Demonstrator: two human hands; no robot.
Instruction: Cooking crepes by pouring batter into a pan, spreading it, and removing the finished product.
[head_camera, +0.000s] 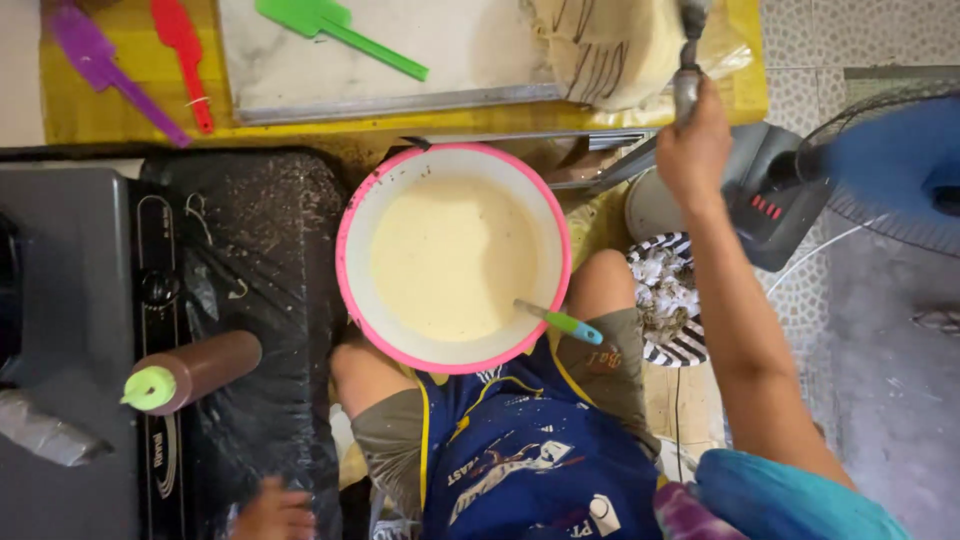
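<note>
Purple spatula (98, 62) and red spatula (182, 52), both plastic, flat-bladed, lie side by side on the yellow table top (140, 118) at far left. Below them, a dark stove unit (70, 330) wrapped in crumpled black plastic sheet (265, 260), speckled with crumbs. On it a brown squeeze bottle (195, 372) lies on its side, light green cap pointing left. Left hand (275, 512) sits at the lower edge, just beside the black sheet, only partly in view; whether it grips anything cannot be told. Green spatula (335, 30) rests on a pale marble-look board (450, 60), dusted white. Centre: a round bowl (352, 290), white inside with pink rim, sits between the person's knees and holds smooth cream-coloured batter (450, 255); a spoon with a teal and green handle (560, 322) leans on the lower right rim, tip sunk in the batter. A stack of thin pale round sheets (610, 45) lies in clear plastic at the board's right end. Right hand (693, 150), arm stretched up from the lower right, is closed around a grey metal handle (686, 92) that runs up past the stack. Under the arm, a striped black-and-white bowl (690, 348) holds white crumpled scraps (665, 290). Far right, a blue-bladed fan (890, 170) in a wire cage.
</note>
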